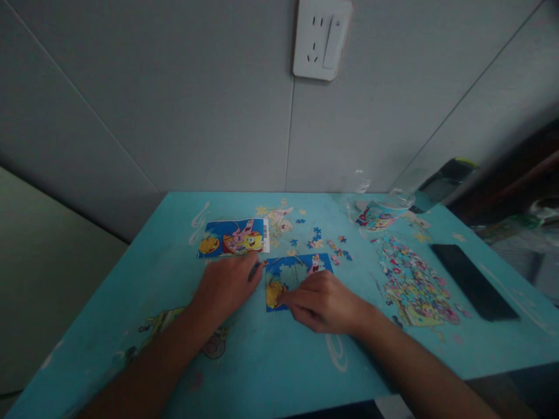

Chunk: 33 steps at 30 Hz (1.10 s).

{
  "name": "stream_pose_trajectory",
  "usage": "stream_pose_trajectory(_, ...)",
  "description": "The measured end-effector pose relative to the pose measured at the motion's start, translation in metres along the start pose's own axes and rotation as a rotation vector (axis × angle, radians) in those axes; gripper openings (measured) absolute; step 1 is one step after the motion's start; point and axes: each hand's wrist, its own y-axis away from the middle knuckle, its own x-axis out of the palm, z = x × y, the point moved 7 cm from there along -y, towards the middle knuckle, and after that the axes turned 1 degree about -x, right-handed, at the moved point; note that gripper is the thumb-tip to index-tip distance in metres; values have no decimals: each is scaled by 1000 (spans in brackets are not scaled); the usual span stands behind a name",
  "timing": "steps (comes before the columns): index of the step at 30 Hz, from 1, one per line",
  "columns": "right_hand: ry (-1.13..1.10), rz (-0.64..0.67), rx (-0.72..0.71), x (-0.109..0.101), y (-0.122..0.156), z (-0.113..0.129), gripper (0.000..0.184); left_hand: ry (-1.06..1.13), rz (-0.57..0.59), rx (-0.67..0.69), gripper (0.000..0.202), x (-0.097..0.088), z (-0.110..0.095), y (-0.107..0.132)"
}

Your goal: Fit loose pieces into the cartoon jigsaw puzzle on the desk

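A small, partly assembled jigsaw puzzle (pixel 292 272) with a blue border lies in the middle of the turquoise table (pixel 271 361). My right hand (pixel 323 302) rests on its lower right part, fingers curled and pressed down on the pieces near its bottom edge. My left hand (pixel 227 285) sits just left of the puzzle, fingers bent, and seems to pinch a small piece by the puzzle's top left corner. A reference picture card (pixel 233 237) with cartoon characters lies just behind the left hand.
Loose puzzle pieces (pixel 321 238) are scattered behind the puzzle, and a large heap of pieces (pixel 413 285) lies to the right. A black phone (pixel 474 282) lies at the far right. A clear plastic bag (pixel 378 212) sits by the wall. A wall socket (pixel 322 38) is above.
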Motion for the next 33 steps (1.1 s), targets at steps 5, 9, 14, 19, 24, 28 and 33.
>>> stream_pose_trajectory(5,-2,16,-5,1,-1,1,24,-20,1,6,33,-1,-1,0)
stream_pose_trajectory(9,-3,9,-1,0,-1,1,24,-16,-12,8,35,-2,-1,0)
stream_pose_trajectory(14,-10,-2,5,-2,0,0,23,-2,-9,1,35,-2,-1,0)
stream_pose_trajectory(19,-12,17,8,0,0,0,25,5,-5,14,36,-3,-2,0)
stream_pose_trajectory(24,-12,-16,87,-7,0,-9,27,0,-9,2,37,1,0,0)
stream_pose_trajectory(28,141,-202,596,-42,18,-63,30,12,-11,1,37,2,1,0)
stream_pose_trajectory(33,416,-185,1030,-71,60,-123,33,-8,-14,12,40,-1,0,0)
